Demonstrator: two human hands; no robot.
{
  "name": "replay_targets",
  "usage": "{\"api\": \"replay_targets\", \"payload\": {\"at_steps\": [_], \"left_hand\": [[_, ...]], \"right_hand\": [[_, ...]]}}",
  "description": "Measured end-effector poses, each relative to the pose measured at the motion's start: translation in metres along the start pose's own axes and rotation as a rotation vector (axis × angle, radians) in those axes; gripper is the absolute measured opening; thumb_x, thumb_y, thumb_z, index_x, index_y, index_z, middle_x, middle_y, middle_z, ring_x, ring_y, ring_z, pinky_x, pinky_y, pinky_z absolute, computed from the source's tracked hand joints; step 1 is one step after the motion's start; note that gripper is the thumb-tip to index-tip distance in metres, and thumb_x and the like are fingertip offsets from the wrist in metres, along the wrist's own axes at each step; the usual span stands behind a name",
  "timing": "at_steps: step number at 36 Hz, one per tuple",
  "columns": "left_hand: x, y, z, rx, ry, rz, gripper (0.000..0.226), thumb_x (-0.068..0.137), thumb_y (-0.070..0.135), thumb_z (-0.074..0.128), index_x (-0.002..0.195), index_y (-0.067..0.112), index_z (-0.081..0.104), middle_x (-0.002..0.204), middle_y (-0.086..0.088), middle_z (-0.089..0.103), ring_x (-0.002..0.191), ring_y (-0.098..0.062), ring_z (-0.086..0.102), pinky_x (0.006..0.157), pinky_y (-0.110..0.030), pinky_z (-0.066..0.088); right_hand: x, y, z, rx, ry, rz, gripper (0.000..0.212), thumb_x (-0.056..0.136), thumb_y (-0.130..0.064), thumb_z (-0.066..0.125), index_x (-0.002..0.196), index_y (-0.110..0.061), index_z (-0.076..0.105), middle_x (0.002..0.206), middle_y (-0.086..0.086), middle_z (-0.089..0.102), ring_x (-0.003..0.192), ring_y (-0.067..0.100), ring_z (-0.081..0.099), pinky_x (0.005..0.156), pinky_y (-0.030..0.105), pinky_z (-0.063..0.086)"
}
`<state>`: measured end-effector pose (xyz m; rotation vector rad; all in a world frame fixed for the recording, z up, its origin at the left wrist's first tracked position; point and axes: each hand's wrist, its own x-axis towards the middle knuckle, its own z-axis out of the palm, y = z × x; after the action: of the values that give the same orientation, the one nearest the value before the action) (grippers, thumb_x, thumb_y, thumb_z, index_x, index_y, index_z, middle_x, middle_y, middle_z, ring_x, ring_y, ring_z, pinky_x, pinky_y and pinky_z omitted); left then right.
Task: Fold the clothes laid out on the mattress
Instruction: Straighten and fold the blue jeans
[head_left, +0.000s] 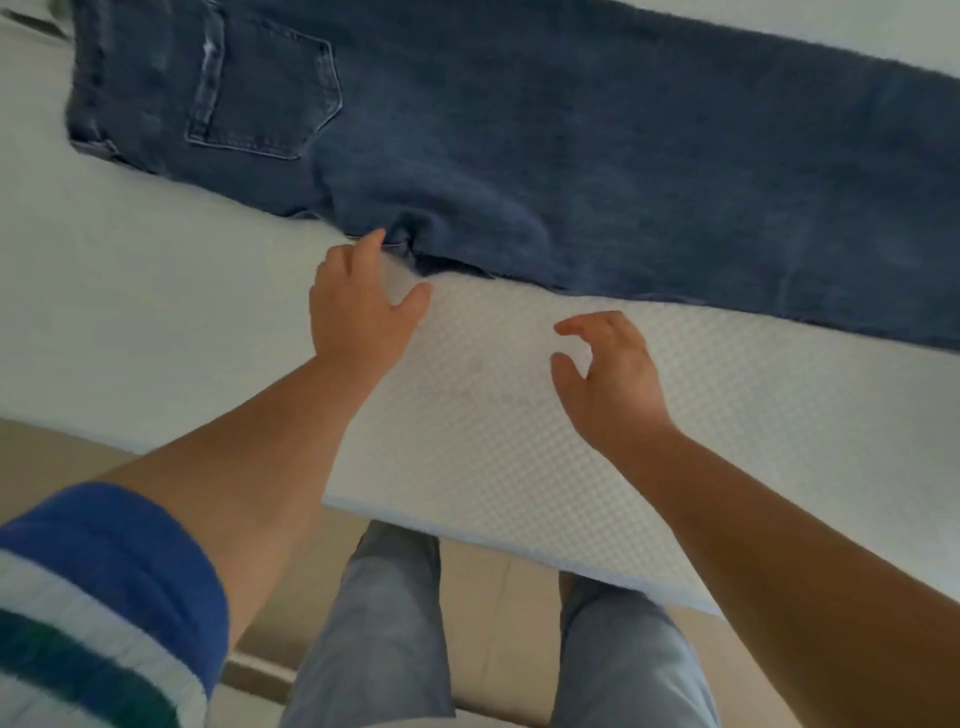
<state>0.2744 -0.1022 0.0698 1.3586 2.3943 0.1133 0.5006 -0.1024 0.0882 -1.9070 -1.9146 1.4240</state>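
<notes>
Dark blue jeans lie across the white mattress, folded lengthwise, waistband at the upper left, back pocket facing up, legs running off to the right. My left hand reaches to the crotch seam at the jeans' near edge; its fingertips touch the denim there, thumb spread out over the mattress. Whether the fingers pinch the cloth is unclear. My right hand hovers over the bare mattress just below the leg's near edge, fingers loosely curled, holding nothing.
The mattress's near edge runs diagonally in front of my legs, with beige floor below. A blue, white and green striped sleeve covers my left upper arm at the lower left.
</notes>
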Motion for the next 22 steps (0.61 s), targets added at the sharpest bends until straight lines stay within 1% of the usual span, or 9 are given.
{"api": "replay_targets", "payload": {"at_steps": [2,5,10,13,15,17,19,21,22], "left_hand": [[0.013,-0.007,0.002,-0.056,-0.03,0.062,0.068,0.076,0.045,0.067,0.132,0.013,0.045,0.125,-0.015,0.053,0.114,-0.032,0.048,0.095,-0.041,0.039],[0.034,-0.013,0.003,-0.091,-0.026,0.092,0.065,0.075,0.052,0.066,0.126,0.016,0.05,0.119,-0.01,0.056,0.111,-0.028,0.05,0.088,-0.039,0.042],[0.065,-0.02,-0.003,-0.063,-0.094,0.173,0.032,0.079,0.035,0.061,0.107,0.019,0.056,0.102,-0.006,0.061,0.093,-0.028,0.057,0.064,-0.032,0.036],[0.073,-0.028,-0.01,-0.133,-0.151,0.213,0.025,0.08,0.031,0.057,0.103,0.02,0.058,0.098,-0.002,0.063,0.086,-0.024,0.058,0.061,-0.03,0.033],[0.072,-0.035,-0.015,-0.19,-0.152,0.231,0.018,0.08,0.029,0.055,0.095,0.022,0.059,0.092,0.002,0.064,0.079,-0.02,0.055,0.06,-0.029,0.034],[0.066,-0.044,-0.018,-0.227,-0.149,0.27,0.009,0.08,0.026,0.055,0.086,0.021,0.06,0.082,0.003,0.061,0.071,-0.017,0.052,0.056,-0.026,0.031],[0.06,-0.052,-0.02,-0.255,-0.194,0.312,0.006,0.082,0.024,0.057,0.083,0.02,0.061,0.076,0.004,0.06,0.068,-0.015,0.05,0.056,-0.026,0.032],[0.059,-0.06,-0.022,-0.305,-0.229,0.352,0.006,0.083,0.022,0.059,0.084,0.018,0.063,0.075,0.005,0.06,0.067,-0.011,0.047,0.056,-0.026,0.033],[0.06,-0.063,-0.023,-0.332,-0.233,0.371,0.006,0.083,0.021,0.061,0.084,0.016,0.064,0.076,0.004,0.06,0.068,-0.011,0.047,0.057,-0.027,0.035]], "right_hand": [[0.012,-0.027,0.026,0.018,-0.019,-0.01,0.033,0.093,-0.024,0.053,0.126,-0.02,0.053,0.128,-0.005,0.046,0.104,0.017,0.054,0.092,0.032,0.048],[0.031,-0.06,0.059,-0.012,-0.013,-0.012,0.04,0.094,-0.021,0.051,0.133,-0.015,0.048,0.137,0.0,0.043,0.121,0.018,0.045,0.103,0.03,0.038],[0.057,-0.095,0.088,-0.078,0.099,0.064,0.05,0.092,-0.015,0.048,0.14,-0.012,0.038,0.143,0.005,0.033,0.132,0.019,0.031,0.109,0.03,0.029],[0.071,-0.107,0.095,-0.168,0.214,0.116,0.04,0.092,-0.021,0.049,0.131,-0.011,0.049,0.135,0.006,0.038,0.126,0.022,0.034,0.107,0.032,0.03],[0.076,-0.114,0.099,-0.224,0.268,0.158,0.031,0.092,-0.029,0.048,0.115,-0.013,0.062,0.127,0.006,0.044,0.119,0.024,0.037,0.105,0.034,0.029],[0.079,-0.122,0.106,-0.296,0.27,0.198,0.031,0.092,-0.037,0.046,0.103,-0.018,0.069,0.122,0.004,0.047,0.115,0.024,0.037,0.102,0.036,0.024],[0.077,-0.13,0.118,-0.324,0.244,0.208,0.03,0.092,-0.034,0.044,0.102,-0.019,0.068,0.124,0.002,0.047,0.115,0.024,0.034,0.098,0.037,0.021],[0.073,-0.135,0.131,-0.216,0.226,0.195,0.024,0.091,-0.025,0.046,0.105,-0.015,0.064,0.128,0.004,0.047,0.118,0.024,0.037,0.098,0.037,0.026],[0.073,-0.137,0.135,-0.064,0.228,0.202,0.021,0.09,-0.019,0.049,0.106,-0.014,0.061,0.126,0.004,0.049,0.115,0.022,0.043,0.098,0.036,0.034]]}}
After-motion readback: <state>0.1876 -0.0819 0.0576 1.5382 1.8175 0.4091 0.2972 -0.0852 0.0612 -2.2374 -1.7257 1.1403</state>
